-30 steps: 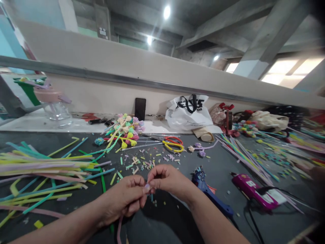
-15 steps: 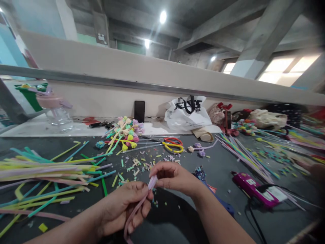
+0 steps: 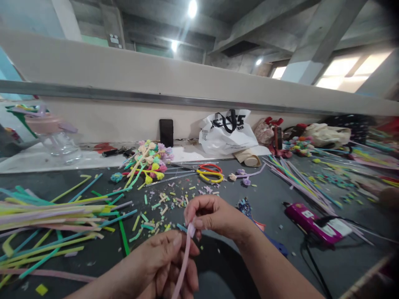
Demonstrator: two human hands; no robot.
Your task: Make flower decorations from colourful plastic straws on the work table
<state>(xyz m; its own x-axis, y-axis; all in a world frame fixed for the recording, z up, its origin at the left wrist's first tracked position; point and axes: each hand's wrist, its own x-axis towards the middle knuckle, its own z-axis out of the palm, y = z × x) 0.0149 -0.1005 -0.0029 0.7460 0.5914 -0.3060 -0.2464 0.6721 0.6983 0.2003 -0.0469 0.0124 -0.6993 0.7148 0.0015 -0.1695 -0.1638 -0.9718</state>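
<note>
Lower centre of the frame: your right hand (image 3: 212, 216) pinches the top of the pink foam strip (image 3: 183, 265) while your left hand (image 3: 165, 265) closes round its length above the bench (image 3: 274, 187); a hard pull could likely tear it

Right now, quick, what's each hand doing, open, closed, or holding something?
Left hand: closed around the pink pipe cleaner, lower on its length.
Right hand: closed, pinching the same pipe cleaner's top end.
</note>
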